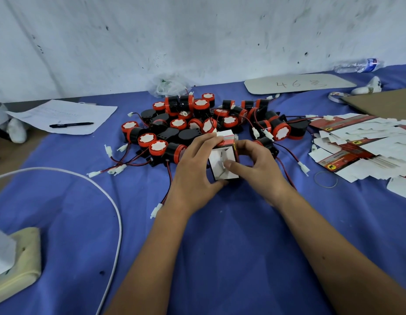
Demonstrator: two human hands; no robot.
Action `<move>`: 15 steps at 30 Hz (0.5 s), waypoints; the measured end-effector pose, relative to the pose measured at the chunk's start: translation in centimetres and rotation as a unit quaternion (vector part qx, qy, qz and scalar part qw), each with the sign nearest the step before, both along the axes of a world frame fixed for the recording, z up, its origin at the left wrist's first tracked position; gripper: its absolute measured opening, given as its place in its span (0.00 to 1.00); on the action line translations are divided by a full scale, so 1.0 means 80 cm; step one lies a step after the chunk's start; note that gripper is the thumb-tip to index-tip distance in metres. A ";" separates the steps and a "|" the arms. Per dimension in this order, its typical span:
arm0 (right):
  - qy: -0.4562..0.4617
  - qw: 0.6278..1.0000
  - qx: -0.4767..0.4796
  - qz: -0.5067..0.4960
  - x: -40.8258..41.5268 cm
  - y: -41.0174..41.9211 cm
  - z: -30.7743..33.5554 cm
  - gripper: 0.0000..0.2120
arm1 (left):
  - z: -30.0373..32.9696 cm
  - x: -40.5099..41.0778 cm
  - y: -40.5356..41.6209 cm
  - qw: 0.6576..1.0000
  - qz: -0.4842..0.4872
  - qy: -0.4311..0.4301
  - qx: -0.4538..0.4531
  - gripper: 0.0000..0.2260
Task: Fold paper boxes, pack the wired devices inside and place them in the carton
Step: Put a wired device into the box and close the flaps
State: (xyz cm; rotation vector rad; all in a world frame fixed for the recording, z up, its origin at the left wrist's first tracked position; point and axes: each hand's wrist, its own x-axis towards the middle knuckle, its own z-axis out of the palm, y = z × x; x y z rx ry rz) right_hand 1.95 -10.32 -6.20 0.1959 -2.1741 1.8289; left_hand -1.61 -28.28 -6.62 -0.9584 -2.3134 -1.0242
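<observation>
Between the fingers (204, 142) of both hands sits a small paper box (223, 163) — matt white card inside, glossy red print along its top edge. Just beyond the fingertips, the wired devices (204, 123) show shiny black plastic bodies, glossy red rims and matt white faces, with thin plastic-coated red and black wires. To the right of the fingers the flat box blanks (361, 146) are printed card, smooth and slightly glossy. Under the hands the blue tablecloth (220, 235) is matt woven fabric — faintly creased. Far behind, the wall (152, 37) looks rough, scuffed white.
</observation>
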 end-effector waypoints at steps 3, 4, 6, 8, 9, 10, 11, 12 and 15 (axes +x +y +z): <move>0.001 0.999 -0.044 0.018 0.000 0.003 -0.001 0.16 | 0.002 0.005 0.003 1.000 0.000 0.013 0.007 0.35; -0.004 0.998 -0.054 0.030 0.000 0.004 -0.001 0.16 | 0.002 0.005 0.004 1.000 -0.006 0.013 0.004 0.35; -0.015 0.996 -0.047 0.069 0.001 0.008 0.000 0.17 | 0.001 0.005 0.005 1.000 -0.017 0.001 -0.009 0.37; -0.016 0.994 -0.027 0.106 0.001 0.010 0.003 0.16 | 0.000 0.004 0.003 0.999 -0.023 -0.026 -0.018 0.40; -0.006 0.994 -0.013 0.107 0.002 0.009 0.005 0.16 | 0.000 0.003 0.002 0.999 -0.028 -0.041 -0.012 0.40; 0.013 0.996 0.020 0.089 0.002 0.007 0.006 0.16 | 0.001 0.003 0.001 0.997 -0.039 -0.060 0.006 0.39; 0.043 0.994 0.080 0.056 0.002 0.005 0.005 0.16 | 0.002 0.002 -0.001 0.994 -0.057 -0.089 0.039 0.37; 0.079 0.983 0.164 0.015 0.002 0.002 0.003 0.16 | 0.004 0.002 -0.003 0.984 -0.078 -0.136 0.085 0.34; 0.143 0.909 0.389 -0.052 0.004 -0.012 0.001 0.18 | 0.007 0.002 -0.003 0.924 -0.100 -0.291 0.228 0.27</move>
